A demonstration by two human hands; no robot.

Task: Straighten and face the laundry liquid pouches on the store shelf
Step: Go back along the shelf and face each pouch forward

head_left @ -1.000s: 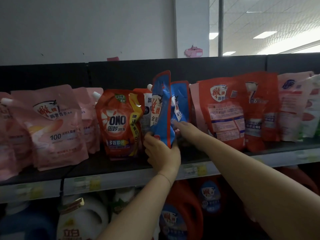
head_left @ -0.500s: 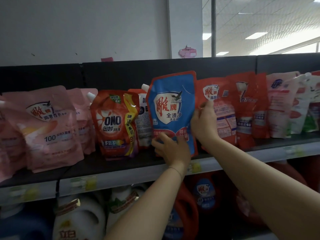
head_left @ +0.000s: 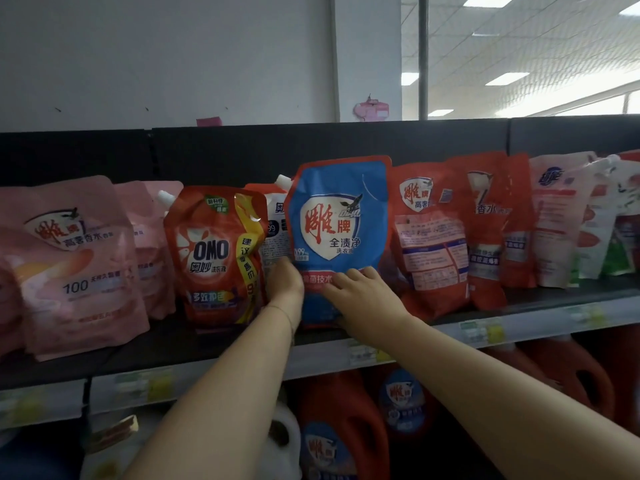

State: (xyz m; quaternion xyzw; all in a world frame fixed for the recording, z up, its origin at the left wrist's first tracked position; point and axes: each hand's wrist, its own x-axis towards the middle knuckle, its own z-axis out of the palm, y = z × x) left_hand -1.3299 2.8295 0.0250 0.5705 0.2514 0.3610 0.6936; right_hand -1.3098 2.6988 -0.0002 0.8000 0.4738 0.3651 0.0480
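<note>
Blue pouch (head_left: 341, 230) faces front (label readable). Left hand (head_left: 285, 287) fingers grip its edge, right hand (head_left: 363, 299) fingers press flat. Red pouch (head_left: 429, 237) needs turning.

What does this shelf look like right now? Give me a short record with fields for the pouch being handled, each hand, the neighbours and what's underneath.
handled item: blue pouch, upright, front label facing out
left hand: at the blue pouch's lower left edge, fingers hidden behind it
right hand: fingers spread flat on the pouch's lower front
to the left: OMO pouch, front facing out
to the right: red pouch, close beside
far left: pink pouch
underneath: red jug on the lower shelf
</note>
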